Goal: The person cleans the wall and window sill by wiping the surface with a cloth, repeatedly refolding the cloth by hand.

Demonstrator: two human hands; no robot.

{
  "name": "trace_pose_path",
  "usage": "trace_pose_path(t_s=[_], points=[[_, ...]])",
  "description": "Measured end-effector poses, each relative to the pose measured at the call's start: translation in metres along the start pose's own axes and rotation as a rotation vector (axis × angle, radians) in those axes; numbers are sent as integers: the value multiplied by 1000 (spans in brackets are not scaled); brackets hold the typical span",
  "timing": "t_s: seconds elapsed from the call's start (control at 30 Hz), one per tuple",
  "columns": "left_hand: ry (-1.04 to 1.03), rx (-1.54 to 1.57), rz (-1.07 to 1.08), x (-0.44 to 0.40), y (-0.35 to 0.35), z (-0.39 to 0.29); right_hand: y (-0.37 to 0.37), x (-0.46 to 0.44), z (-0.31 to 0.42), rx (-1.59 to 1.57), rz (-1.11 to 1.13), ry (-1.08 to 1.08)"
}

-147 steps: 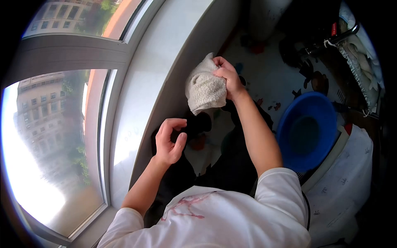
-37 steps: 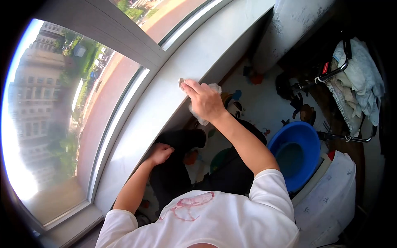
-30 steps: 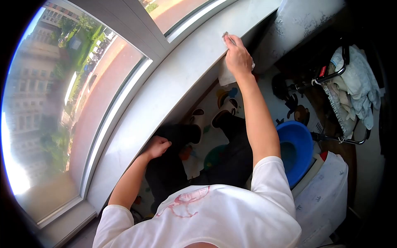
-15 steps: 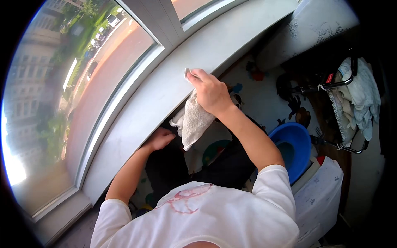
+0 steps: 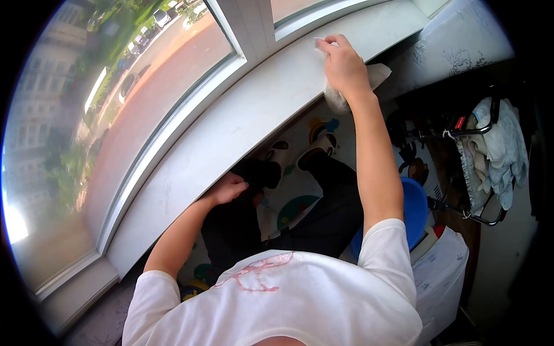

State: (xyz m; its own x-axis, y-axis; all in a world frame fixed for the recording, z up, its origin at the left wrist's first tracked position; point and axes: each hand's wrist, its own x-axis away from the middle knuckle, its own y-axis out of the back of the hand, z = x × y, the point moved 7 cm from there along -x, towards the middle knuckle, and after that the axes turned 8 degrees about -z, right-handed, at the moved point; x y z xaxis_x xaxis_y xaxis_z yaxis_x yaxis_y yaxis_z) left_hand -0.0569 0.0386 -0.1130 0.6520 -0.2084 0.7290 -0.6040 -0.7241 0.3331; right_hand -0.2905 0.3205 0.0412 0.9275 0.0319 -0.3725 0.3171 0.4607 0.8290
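1. Cloth (image 5: 336,101) at front edge of windowsill (image 5: 259,106), partly hanging; judged light, limp, hard to damage (dampness: cannot tell).
2. Right hand (image 5: 347,68) gripping cloth; bunched middle likely the best hold.
3. Left hand (image 5: 229,188) curled beside windowsill, nothing visible inside.

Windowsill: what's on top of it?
Over the windowsill is the right hand, gripping a cloth that partly hangs past the edge. Whatever lies beneath that hand and cloth is covered.
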Motion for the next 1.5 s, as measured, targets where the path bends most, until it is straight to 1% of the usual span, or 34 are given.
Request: trace_pose_path(t_s=[0.07,0.17,0.27,0.37,0.47,0.57,0.67,0.77,0.87,0.9,0.97,1.0,1.07,1.1,1.17,1.2,1.23,1.27,1.3,1.33,1.37,1.4,1.43,1.5], points=[[-11,-1,-10,-1,0,1,7,-8,12,-79,-66,20],[-21,-11,-17,-2,0,3,-4,-18,12,-174,-188,-66],[-8,-5,-12,-2,-1,2,-38,-20,-1,-239,-105,-365],[-6,8,-10,-1,1,0,-46,-25,14,-79,-104,-298],[-15,14,-8,-3,-1,3,-51,-21,29,-84,-36,-236],[-10,8,-15,-2,-1,0,-58,-5,59,-93,103,52],[-21,3,-28,0,-1,-2,-53,22,94,-130,193,304],[-28,-8,-38,2,-2,-3,-44,55,115,-229,82,523],[-48,16,-14,-2,-4,-1,-41,78,119,-206,89,481],[-57,28,-1,-3,-5,0,-37,80,117,-274,65,440],[27,119,-7,8,-8,-6,-27,84,109,-414,20,351],[63,166,-10,12,-11,-14,-21,85,99,-568,-46,230],[-188,323,-158,20,-17,-45,-11,97,77,-868,-183,-25],[-307,402,-225,25,-21,-57,-8,109,65,-972,-177,-208],[-406,371,-169,0,-43,-61,-25,143,38,-1318,-315,-504],[-397,569,-93,-9,-54,-69,-37,165,28,-1461,-375,-734],[-320,856,-26,-17,-71,-70,-49,190,23,-1593,-439,-969],[-236,1144,28,-24,-87,-72,-64,213,24,-1732,-434,-1180],[-243,1380,-19,-39,-97,-68,-77,238,24,-1777,-369,-1307],[-50,1623,126,-58,-114,-59,-87,259,27,-1835,-308,-1393],[45,1745,172,-51,-115,-80,-96,277,30,-1891,-247,-1479],[124,1782,210,-60,-121,-75,-101,291,28,-1849,-238,-1511],[204,1819,244,-67,-128,-69,-98,300,17,-1713,-246,-1458],[210,1712,171,-74,-132,-66,-90,302,-11,-1453,-247,-1335]])
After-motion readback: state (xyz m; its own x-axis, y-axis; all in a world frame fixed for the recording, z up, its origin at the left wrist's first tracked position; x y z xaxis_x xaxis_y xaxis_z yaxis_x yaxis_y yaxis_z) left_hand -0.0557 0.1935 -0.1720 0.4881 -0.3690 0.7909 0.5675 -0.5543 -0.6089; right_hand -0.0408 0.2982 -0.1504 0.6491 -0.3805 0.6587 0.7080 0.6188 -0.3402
